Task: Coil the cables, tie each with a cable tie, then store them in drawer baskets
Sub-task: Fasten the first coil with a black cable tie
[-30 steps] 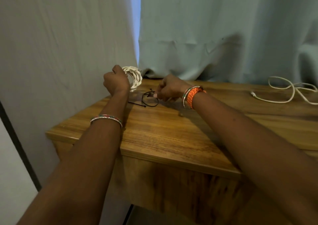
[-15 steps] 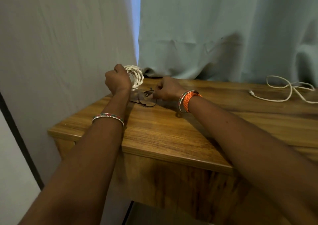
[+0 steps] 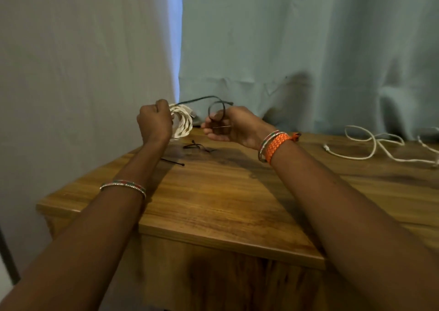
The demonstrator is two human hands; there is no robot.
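My left hand (image 3: pixel 155 121) is closed around a coiled white cable (image 3: pixel 182 123), held upright just above the far left of the wooden table (image 3: pixel 213 199). To its right, my right hand (image 3: pixel 228 126) pinches a black cable tie (image 3: pixel 217 111) that loops up in the air, its long end reaching toward the coil. Two more black cable ties (image 3: pixel 197 146) lie on the tabletop below and between the hands. A loose white cable (image 3: pixel 370 144) lies uncoiled at the far right of the table.
A pale curtain (image 3: pixel 297 49) hangs right behind the table and touches its back edge. A light wall (image 3: pixel 71 73) runs along the left side. The table's front edge (image 3: pixel 213 237) lies under my forearms.
My right hand has lifted a black cable tie off the table and raised it beside the coil. The left hand stays shut on the coil, a little higher than before.
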